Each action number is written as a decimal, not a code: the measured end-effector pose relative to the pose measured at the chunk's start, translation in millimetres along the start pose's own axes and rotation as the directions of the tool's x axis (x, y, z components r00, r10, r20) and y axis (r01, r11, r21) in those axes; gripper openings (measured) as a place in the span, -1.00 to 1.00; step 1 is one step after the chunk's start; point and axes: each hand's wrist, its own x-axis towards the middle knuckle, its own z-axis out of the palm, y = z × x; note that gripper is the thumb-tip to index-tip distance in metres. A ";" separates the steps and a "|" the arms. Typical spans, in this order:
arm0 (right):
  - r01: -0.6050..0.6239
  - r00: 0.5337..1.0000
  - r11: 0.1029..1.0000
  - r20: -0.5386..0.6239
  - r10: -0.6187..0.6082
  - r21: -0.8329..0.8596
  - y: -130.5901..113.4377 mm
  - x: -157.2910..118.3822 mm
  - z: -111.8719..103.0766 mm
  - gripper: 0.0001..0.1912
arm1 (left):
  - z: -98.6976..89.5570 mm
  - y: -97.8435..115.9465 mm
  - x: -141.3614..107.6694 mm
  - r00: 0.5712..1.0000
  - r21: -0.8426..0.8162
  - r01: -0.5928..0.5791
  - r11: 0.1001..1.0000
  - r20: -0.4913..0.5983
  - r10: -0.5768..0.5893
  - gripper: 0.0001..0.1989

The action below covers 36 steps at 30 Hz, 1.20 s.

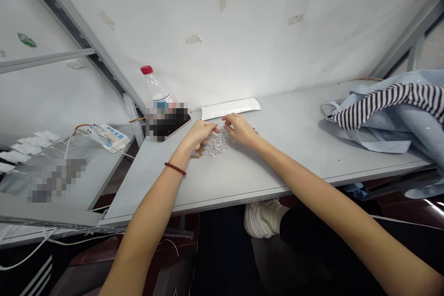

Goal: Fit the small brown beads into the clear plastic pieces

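A pile of small clear, bead-like pieces (216,144) lies on the grey table between my two hands. My left hand (201,133) rests at the pile's left side, its fingers curled and its thumb pointing right. Below it sits a small group of brown pieces (198,151), partly covered by the hand. Over the right side of the clear pile is my right hand (240,129), with fingers bent and fingertips close together. Anything in either hand is too small to make out. A few reddish and clear bits (255,131) show just beyond the right wrist.
Behind the hands lies a long white packet (231,108) against the wall. To the left are a black phone (173,122) and a clear bottle with a red cap (156,87). A light blue cloth item with striped trim (388,111) covers the table's right end. A power strip (110,138) sits farther left.
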 end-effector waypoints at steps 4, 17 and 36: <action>0.084 0.994 0.992 -0.077 -0.077 0.093 -2.6 0.5 1.2 -0.73 | 3.4 2.1 -2.6 1.000 -0.110 -0.012 0.994 0.023 0.014 -0.71; 0.143 0.976 0.982 -0.183 -0.119 0.120 -8.8 -0.5 5.4 -0.78 | 3.5 6.4 -4.4 0.988 -0.275 -0.004 0.962 0.149 0.047 -0.75; 0.088 0.990 0.985 -0.120 -0.070 0.149 -18.5 1.6 -8.6 -0.75 | 9.5 5.0 -5.3 0.967 -0.174 -0.255 0.951 -0.037 0.253 -0.63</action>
